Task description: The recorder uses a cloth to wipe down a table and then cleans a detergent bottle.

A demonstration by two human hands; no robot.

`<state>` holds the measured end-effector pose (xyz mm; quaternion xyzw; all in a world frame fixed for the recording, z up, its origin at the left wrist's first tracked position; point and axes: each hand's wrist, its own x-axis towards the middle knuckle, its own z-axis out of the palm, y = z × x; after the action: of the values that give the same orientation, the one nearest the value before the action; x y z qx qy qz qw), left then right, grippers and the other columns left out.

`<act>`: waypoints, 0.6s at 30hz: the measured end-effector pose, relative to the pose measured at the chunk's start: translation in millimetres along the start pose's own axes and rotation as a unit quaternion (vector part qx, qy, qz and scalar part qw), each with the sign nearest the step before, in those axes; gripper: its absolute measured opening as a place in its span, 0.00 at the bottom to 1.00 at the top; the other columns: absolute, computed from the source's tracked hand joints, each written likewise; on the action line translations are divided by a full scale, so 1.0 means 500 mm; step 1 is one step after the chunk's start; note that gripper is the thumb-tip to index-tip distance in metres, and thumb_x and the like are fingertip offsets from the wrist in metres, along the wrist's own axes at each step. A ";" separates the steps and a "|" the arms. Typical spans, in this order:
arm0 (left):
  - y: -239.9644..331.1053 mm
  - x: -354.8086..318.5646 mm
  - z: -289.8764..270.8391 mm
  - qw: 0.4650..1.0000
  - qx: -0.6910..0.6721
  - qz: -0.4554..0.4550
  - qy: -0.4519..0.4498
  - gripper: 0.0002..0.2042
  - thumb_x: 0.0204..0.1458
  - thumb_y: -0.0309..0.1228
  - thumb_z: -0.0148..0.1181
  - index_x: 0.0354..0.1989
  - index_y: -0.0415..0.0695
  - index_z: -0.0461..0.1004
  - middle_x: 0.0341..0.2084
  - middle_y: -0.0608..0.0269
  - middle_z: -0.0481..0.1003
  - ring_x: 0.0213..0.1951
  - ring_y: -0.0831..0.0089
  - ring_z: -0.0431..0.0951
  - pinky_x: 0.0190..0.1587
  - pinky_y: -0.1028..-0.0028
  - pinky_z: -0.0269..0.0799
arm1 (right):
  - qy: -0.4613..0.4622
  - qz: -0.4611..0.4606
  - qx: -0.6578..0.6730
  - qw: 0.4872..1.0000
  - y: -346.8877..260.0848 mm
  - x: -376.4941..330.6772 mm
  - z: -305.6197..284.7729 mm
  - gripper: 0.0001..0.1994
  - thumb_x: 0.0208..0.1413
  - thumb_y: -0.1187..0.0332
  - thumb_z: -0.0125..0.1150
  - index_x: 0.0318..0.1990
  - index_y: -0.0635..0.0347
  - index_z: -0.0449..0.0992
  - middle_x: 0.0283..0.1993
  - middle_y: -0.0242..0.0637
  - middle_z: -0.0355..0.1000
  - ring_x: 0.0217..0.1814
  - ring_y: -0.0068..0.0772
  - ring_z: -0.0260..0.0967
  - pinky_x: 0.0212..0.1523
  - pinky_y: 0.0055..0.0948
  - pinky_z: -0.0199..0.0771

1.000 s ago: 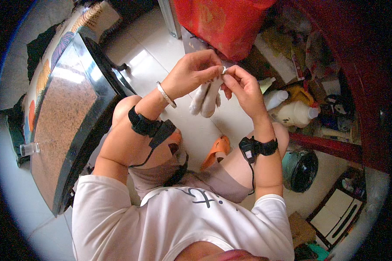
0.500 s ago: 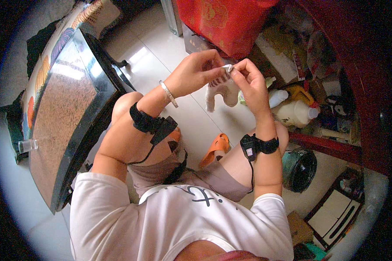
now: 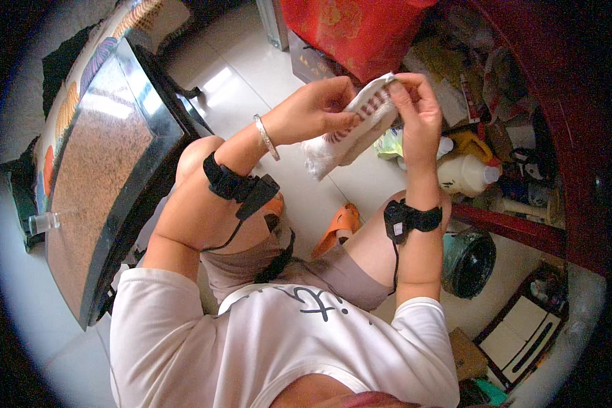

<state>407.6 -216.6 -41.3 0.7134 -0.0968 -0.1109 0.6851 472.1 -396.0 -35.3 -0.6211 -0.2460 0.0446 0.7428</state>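
Note:
Stretched between my two hands is a white sock (image 3: 349, 144) with a row of short brownish-red stripes; its lower end hangs loose, and whether it is a single one or a pair I cannot tell. My left hand (image 3: 314, 111) is closed on the near side of its edge, thumb lying along the fabric. At the upper right corner my right hand (image 3: 420, 109) pinches the fabric between thumb and fingers. Both hands are raised over the floor in front of my knees.
A red bag (image 3: 357, 34) stands beyond my hands. On the right, a cabinet shelf (image 3: 510, 228) holds several bottles, including a cream jug (image 3: 461, 175), and plastic bags. A dark-edged table (image 3: 109, 149) is at left, with a small glass (image 3: 44, 223). Below is an orange slipper (image 3: 338, 226).
My right hand has moved to the right, away from the left one. The sock, bunched at the top and hanging before, is now pulled out flat between them.

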 end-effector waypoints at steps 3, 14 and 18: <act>-0.010 0.004 -0.003 0.999 0.030 0.025 0.009 0.10 0.47 0.27 0.56 0.37 0.37 0.68 0.28 0.66 0.71 0.32 0.78 0.70 0.37 0.76 0.68 | 0.053 -0.020 -0.020 0.998 -0.006 0.010 -0.014 0.06 0.53 0.68 0.59 0.36 0.59 0.73 0.31 0.25 0.69 0.35 0.15 0.62 0.38 0.17 0.63; -0.006 -0.001 -0.005 0.980 0.189 -0.050 -0.023 0.07 0.47 0.25 0.54 0.34 0.36 0.67 0.23 0.61 0.72 0.27 0.73 0.72 0.32 0.72 0.70 | 0.211 -0.080 0.078 0.971 -0.009 0.043 -0.121 0.06 0.52 0.69 0.59 0.36 0.58 0.72 0.32 0.28 0.70 0.35 0.20 0.64 0.39 0.20 0.65; -0.021 0.003 -0.018 0.911 0.406 -0.045 0.060 0.12 0.46 0.32 0.56 0.33 0.37 0.67 0.21 0.48 0.69 0.25 0.63 0.71 0.32 0.66 0.68 | 0.313 -0.109 0.044 0.942 -0.007 0.051 -0.189 0.08 0.51 0.68 0.60 0.37 0.60 0.71 0.35 0.31 0.70 0.37 0.24 0.65 0.40 0.24 0.66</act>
<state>411.6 -207.7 -51.6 0.9388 -0.0601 -0.0498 0.3354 533.4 -472.6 -34.0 -0.5394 -0.0652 -0.2225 0.8095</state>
